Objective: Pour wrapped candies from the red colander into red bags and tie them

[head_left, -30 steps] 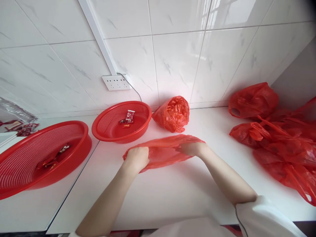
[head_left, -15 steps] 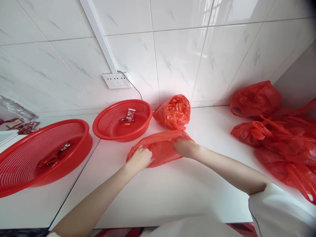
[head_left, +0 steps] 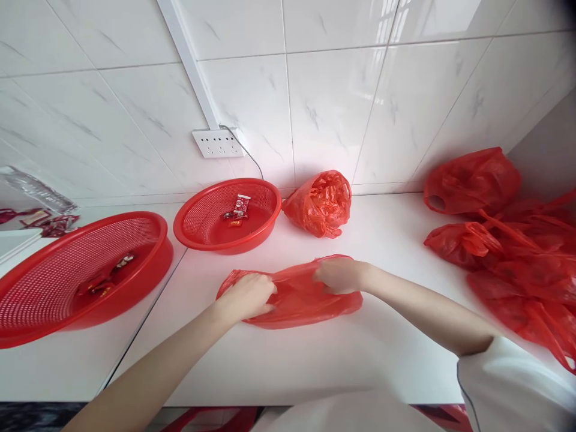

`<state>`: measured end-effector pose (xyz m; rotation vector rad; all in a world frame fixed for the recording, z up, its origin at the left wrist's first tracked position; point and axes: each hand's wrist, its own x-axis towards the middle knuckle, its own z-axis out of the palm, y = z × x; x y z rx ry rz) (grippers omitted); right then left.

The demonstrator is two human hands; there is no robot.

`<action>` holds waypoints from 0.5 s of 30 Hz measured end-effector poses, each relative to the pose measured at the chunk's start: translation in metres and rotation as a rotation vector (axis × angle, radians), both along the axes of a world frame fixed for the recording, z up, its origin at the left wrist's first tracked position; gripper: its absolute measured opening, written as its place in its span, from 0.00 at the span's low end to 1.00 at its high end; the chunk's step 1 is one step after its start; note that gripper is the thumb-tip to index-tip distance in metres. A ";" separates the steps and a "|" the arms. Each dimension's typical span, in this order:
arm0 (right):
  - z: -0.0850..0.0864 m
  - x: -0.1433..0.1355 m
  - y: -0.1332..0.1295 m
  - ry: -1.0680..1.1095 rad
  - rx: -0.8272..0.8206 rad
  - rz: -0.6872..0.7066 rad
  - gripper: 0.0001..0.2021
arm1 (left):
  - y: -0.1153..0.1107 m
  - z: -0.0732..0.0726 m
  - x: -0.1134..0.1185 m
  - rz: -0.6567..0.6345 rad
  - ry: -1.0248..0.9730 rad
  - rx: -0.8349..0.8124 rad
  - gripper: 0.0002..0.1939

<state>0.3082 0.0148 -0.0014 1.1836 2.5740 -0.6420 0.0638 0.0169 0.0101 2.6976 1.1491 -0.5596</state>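
A thin red plastic bag (head_left: 297, 303) is stretched out sideways low over the white counter in front of me. My left hand (head_left: 249, 295) is closed on its left end, thumb toward the middle. At the other end, my right hand (head_left: 338, 276) has its fingers curled around the bag's edge; the fingertips are blurred and partly hidden. Behind the bag, a bunched wad of red plastic bags (head_left: 321, 204) lies against the wall. A round red colander (head_left: 225, 243), just left of that wad, holds a few small wrapped snacks (head_left: 240, 205).
A larger red colander (head_left: 135, 294) with small packets stands at the left. Several filled red bags (head_left: 531, 258) are heaped at the right. Clear plastic packaging (head_left: 38, 189) lies at the far left. A socket strip (head_left: 218, 144) with a cable is on the tiled wall.
Both hands have moved the bag closer to me, away from the wad. It is now spread wider, with the left hand farther left. The view has shifted slightly.
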 end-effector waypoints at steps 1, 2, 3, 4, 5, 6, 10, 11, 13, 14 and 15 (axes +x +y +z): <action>0.005 -0.002 -0.003 0.063 0.038 0.062 0.09 | -0.001 -0.002 0.001 -0.054 -0.028 0.032 0.05; 0.010 -0.003 -0.006 0.131 0.082 0.125 0.12 | -0.002 -0.004 0.002 -0.106 -0.054 0.063 0.04; 0.012 -0.004 -0.009 0.192 0.119 0.183 0.13 | -0.003 -0.008 0.003 -0.147 -0.078 0.084 0.05; 0.013 -0.005 -0.011 0.238 0.144 0.230 0.13 | -0.004 -0.012 0.003 -0.174 -0.102 0.090 0.05; 0.011 -0.005 -0.012 0.264 0.152 0.256 0.13 | -0.004 -0.017 0.002 -0.184 -0.126 0.080 0.04; 0.006 -0.004 -0.013 0.269 0.146 0.258 0.16 | -0.003 -0.022 0.000 -0.180 -0.150 0.057 0.03; -0.023 0.003 -0.012 0.111 0.094 0.154 0.37 | 0.001 -0.040 -0.012 -0.065 -0.208 -0.063 0.10; -0.030 0.006 -0.010 0.045 0.088 0.110 0.41 | 0.002 -0.043 -0.015 -0.003 -0.213 -0.087 0.11; -0.042 0.012 -0.006 -0.050 0.098 0.042 0.44 | 0.003 -0.046 -0.018 0.119 -0.224 -0.111 0.11; -0.045 0.014 -0.004 -0.069 0.120 0.020 0.44 | 0.003 -0.046 -0.019 0.166 -0.230 -0.111 0.11; -0.047 0.016 -0.002 -0.077 0.147 0.005 0.44 | 0.003 -0.046 -0.019 0.204 -0.236 -0.105 0.12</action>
